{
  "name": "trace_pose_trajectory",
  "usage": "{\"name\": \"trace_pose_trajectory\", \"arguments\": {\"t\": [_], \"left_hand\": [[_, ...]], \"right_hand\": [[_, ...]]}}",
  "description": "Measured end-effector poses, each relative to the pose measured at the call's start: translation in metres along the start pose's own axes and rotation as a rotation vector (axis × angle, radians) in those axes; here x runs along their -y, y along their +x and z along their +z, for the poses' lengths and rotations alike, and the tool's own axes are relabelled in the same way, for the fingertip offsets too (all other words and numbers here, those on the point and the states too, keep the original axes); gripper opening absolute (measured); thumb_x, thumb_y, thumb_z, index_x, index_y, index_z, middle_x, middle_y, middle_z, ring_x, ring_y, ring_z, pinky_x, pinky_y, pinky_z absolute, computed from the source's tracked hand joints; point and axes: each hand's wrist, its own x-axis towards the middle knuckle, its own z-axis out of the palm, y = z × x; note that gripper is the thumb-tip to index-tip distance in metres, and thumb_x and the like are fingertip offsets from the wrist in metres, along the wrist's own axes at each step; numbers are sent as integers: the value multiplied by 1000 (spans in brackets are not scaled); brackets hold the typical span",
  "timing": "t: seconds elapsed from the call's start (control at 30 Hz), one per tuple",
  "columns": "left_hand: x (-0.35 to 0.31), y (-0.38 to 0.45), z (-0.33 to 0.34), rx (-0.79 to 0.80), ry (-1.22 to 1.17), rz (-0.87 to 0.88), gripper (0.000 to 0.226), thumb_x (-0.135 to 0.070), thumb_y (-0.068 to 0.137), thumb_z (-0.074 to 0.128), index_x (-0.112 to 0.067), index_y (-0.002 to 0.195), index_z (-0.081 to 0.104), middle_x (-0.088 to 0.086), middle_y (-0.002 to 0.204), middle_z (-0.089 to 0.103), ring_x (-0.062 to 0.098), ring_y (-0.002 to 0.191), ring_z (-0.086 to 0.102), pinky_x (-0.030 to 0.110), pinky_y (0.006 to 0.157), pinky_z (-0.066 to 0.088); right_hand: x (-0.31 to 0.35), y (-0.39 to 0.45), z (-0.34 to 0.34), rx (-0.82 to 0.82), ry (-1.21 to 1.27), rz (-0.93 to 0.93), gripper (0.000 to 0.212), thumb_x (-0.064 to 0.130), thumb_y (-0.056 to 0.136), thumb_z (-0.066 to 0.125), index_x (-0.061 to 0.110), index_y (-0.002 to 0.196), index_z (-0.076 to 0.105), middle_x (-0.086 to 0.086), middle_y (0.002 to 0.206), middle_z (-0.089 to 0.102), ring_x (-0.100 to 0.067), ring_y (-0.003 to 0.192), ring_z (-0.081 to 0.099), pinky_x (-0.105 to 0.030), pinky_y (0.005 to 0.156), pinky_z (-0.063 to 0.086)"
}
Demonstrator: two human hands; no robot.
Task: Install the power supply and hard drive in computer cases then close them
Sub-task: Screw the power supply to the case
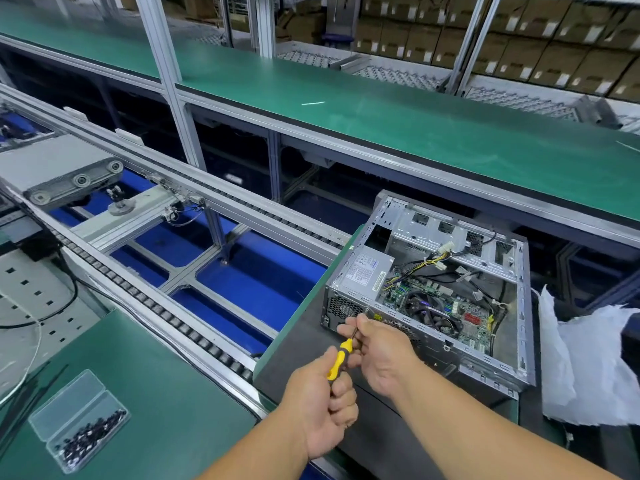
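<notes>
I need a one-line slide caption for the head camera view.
Both hands steady a yellow screwdriver at the open computer case.

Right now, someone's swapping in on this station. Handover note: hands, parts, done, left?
Left hand: grips the yellow screwdriver by its handle.
Right hand: pinches the shaft near the tip, steadying it at the rear panel of the computer case.
Case lies on its side on the dark mat, side open, no cover on it.
Power supply sits in the rear corner; its cables hang loose over the motherboard.
Screw box is open, at the left on the green bench.
Left: finish fixing the power supply, hard drive (none visible), close the case.
</notes>
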Motion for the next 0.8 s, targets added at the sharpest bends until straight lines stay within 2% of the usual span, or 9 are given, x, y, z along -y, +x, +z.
{"name": "trace_pose_trajectory", "arguments": {"t": [0.1,0.17,0.23,0.33,0.37,0.57,0.6,0.7,0.8], "left_hand": [[7,8,-5,-282,917,527,21,-38,103,52,-23,92,60,-7,67,54,11,55,45,30,49,35],[11,6,-4,-354,1137,638,14,-42,97,59,-30,90,55,-7,77,62,8,71,56,28,56,37],[14,12,-6,-289,888,596,15,-38,93,65,-26,87,59,-6,72,59,14,62,52,30,53,35],[4,7,11,3,-25,-34,29,-37,97,60,-14,81,67,0,56,36,13,42,23,21,40,19],[3,9,11,40,-115,-63,30,-36,100,57,-14,82,67,-1,54,32,12,41,19,20,39,16],[7,18,14,-153,397,351,12,-31,99,59,-27,91,66,-9,72,63,7,63,56,29,56,43],[8,17,11,-129,383,323,17,-30,99,59,-23,85,65,-8,63,56,9,50,47,27,45,37],[3,16,12,24,-144,-56,30,-29,101,55,-15,77,66,-2,55,34,11,39,21,20,37,17],[0,26,15,-171,99,138,23,-25,101,54,-26,80,63,-8,64,52,12,50,41,26,48,32]], "right_hand": [[-2,-2,1,-26,-67,-4,27,24,108,52,5,99,70,-11,81,78,-16,55,56,-26,50,37],[-2,-4,2,-43,-64,-4,27,24,107,53,6,97,71,-10,79,78,-18,58,57,-31,58,40],[0,-5,3,-59,-42,-3,27,23,107,53,4,96,70,-10,76,77,-19,58,59,-34,61,45],[1,-7,4,-88,-11,6,27,22,107,54,5,92,69,-9,71,75,-12,43,53,-22,42,38],[1,-7,4,-94,-3,8,27,22,107,55,6,90,69,-9,70,75,-11,41,52,-21,39,36],[1,-9,7,-102,8,42,29,26,108,52,7,95,69,-7,74,77,-14,55,64,-29,58,54],[1,-9,7,-108,10,44,28,26,108,52,8,94,69,-6,73,76,-14,53,64,-27,55,53],[3,-10,9,-139,29,50,28,25,107,54,8,91,69,-7,71,75,-17,55,64,-24,48,48],[2,-11,12,-138,31,64,29,27,108,52,10,91,69,-6,72,76,-20,63,66,-31,64,49]]}}
